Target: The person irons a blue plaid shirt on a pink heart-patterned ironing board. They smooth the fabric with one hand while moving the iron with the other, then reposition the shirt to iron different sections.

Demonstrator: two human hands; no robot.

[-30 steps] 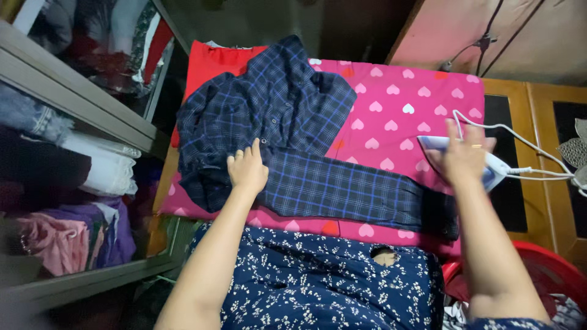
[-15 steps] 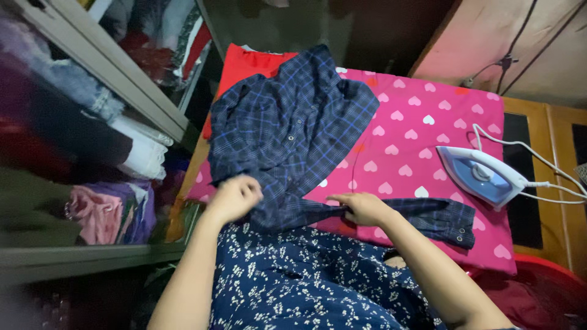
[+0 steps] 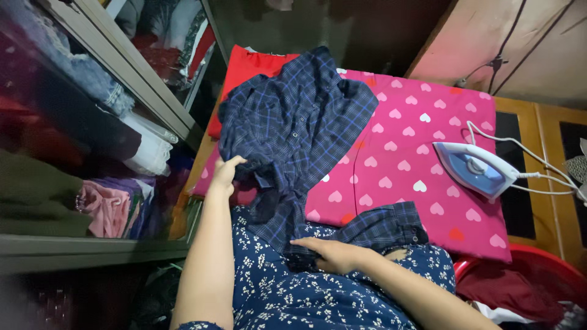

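– Where's the shirt (image 3: 293, 122)?

– Spread on the pink pad (image 3: 416, 153), one sleeve (image 3: 373, 229) pulled off the near edge toward me.

– My hands?

– Left hand (image 3: 225, 174) has its fingers curled into the shirt's left edge. Right hand (image 3: 330, 253) lies flat on the sleeve – fingers nearly straight, pressing, not gripping. The iron (image 3: 474, 168) sits apart, at right.

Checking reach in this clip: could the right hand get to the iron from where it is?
Probably yes. The right hand lies on the shirt by the body, and only open pink cloth lies between it and the iron.
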